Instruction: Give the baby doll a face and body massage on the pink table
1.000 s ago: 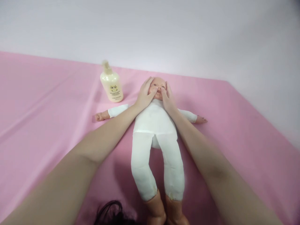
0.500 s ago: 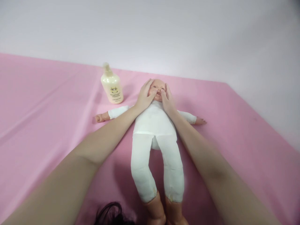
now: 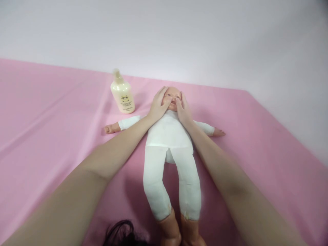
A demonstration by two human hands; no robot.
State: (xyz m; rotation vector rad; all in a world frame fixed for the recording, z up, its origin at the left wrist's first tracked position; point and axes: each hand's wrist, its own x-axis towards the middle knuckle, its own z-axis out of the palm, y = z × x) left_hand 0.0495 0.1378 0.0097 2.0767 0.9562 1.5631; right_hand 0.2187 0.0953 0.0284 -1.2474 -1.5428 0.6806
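Observation:
A baby doll point(image 3: 169, 143) in a white soft body lies on its back on a pink sheet point(image 3: 51, 130), arms spread, feet toward me. Its head point(image 3: 172, 94) points away from me. My left hand point(image 3: 159, 104) rests flat on the left side of the doll's face, thumb near its mouth. My right hand point(image 3: 183, 108) rests on the other side, thumb also at the mouth. Both hands press on the face with fingers apart and grip nothing.
A cream pump bottle point(image 3: 122, 94) stands upright on the sheet, left of the doll's head. A pale wall point(image 3: 179, 34) rises behind the sheet. The sheet's edge point(image 3: 287, 126) runs diagonally at the right. Dark hair point(image 3: 123, 234) shows at the bottom edge.
The view has shifted slightly, so the doll and bottle sit a little lower in frame. My thumbs have stayed at the doll's mouth with hardly any movement.

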